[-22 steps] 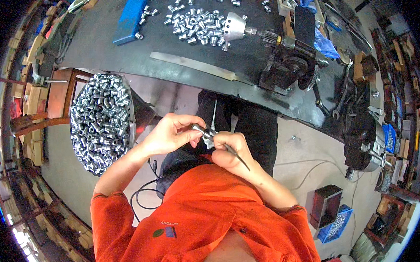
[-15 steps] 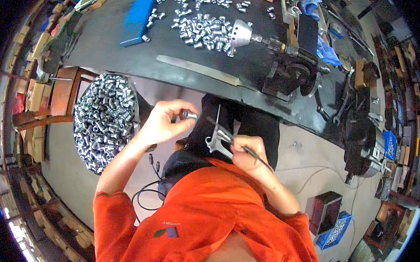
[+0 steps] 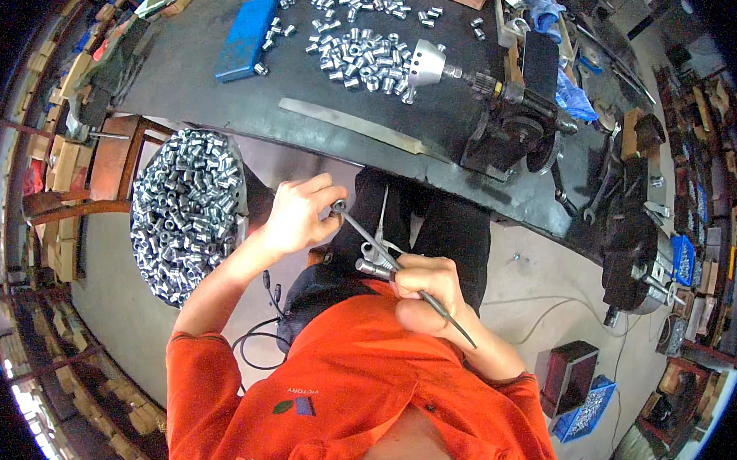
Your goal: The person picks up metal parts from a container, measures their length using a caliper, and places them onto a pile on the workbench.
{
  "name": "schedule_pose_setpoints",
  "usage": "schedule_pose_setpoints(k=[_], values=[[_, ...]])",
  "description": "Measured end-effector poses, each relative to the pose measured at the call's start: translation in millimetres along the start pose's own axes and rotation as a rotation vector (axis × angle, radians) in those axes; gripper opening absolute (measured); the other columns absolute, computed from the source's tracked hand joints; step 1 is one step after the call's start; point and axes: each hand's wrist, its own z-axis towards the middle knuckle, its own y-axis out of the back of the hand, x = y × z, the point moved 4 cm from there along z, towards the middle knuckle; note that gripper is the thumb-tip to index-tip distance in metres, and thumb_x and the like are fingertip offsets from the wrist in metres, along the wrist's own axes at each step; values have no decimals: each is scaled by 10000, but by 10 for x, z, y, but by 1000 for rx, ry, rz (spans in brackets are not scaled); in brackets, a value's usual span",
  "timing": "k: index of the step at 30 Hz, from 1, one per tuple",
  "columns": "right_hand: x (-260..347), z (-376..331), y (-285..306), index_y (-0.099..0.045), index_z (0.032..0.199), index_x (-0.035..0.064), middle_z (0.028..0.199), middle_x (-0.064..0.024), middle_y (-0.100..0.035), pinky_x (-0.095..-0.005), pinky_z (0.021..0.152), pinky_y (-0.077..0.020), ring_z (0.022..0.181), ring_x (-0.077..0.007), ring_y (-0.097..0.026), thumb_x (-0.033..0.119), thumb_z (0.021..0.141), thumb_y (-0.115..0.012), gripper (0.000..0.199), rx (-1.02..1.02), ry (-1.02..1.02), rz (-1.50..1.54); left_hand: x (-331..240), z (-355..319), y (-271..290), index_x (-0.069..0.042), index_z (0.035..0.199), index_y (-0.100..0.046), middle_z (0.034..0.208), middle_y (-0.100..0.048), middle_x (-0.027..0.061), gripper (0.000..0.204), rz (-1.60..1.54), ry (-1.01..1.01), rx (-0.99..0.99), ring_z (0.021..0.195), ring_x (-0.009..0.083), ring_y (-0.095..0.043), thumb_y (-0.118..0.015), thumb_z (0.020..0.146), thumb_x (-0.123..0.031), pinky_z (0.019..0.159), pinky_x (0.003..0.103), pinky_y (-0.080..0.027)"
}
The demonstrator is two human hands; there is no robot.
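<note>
Pinched in the fingertips of my left hand (image 3: 301,214) is a small silver metal bushing (image 3: 338,205), its hole turned toward my right hand. My right hand (image 3: 428,287) grips a slim grey file (image 3: 374,244), whose tip meets the bushing at its hole; how far in it reaches I cannot tell. The file's tapered tail sticks out behind that hand. The same fingers also keep hold of a shiny metal tool (image 3: 372,268) with a cylindrical end, a ring and a thin pointed arm; its exact kind is unclear. Both hands are above my lap.
A round container heaped with bushings (image 3: 188,212) stands to my left, beside a wooden chair (image 3: 114,162). On the dark workbench (image 3: 200,100) ahead lie loose bushings (image 3: 362,59), a blue block (image 3: 247,39), a flat metal strip (image 3: 349,122) and a geared chuck device (image 3: 507,121). A blue crate (image 3: 586,408) sits on the floor at right.
The file's tip has come up against the bushing, and the left hand has turned so the hole faces it. My right hand has shifted slightly left and rolled over.
</note>
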Motion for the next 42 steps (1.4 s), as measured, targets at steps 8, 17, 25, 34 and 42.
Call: schedule_pose_setpoints(k=[8,17,25,34,42], values=[[-347,232,-53,-380,612,49,590,-94,-377,-364,462,-301,499,-264,-417,44,645,-609,232,-75,13,-127,-181,181,-107,-81,902,-618,755,-535,81,300,-43,-97,65,634,296,-586,-688,613,-122,558,396,-475],[-137,15,260,-369,565,54,571,-71,-345,-352,412,-281,447,-233,-372,41,587,-588,220,-335,110,-303,326,1032,-203,-75,895,-674,806,-645,126,241,68,-17,-50,740,323,-638,-644,682,-184,661,432,-512],[-221,-52,148,-353,527,36,552,-84,-484,-270,424,-338,471,-175,-487,-82,587,-482,185,-314,63,-266,1206,1983,-21,-52,1146,-608,772,-671,139,427,-281,376,-351,719,264,-666,-672,755,-212,672,383,-511],[-300,-143,115,-368,543,18,550,-78,-439,-279,430,-287,467,-170,-427,-39,583,-485,136,-347,17,-176,1329,457,841,15,1073,-618,664,-602,14,265,-369,503,-154,511,77,-539,-563,827,-69,482,249,-428],[-358,-88,20,-353,541,17,541,-79,-436,-272,435,-278,465,-163,-419,-53,581,-469,142,-284,11,-147,1576,-884,770,-43,865,-666,698,-646,166,281,357,599,93,682,325,-649,-667,767,-307,639,417,-516]])
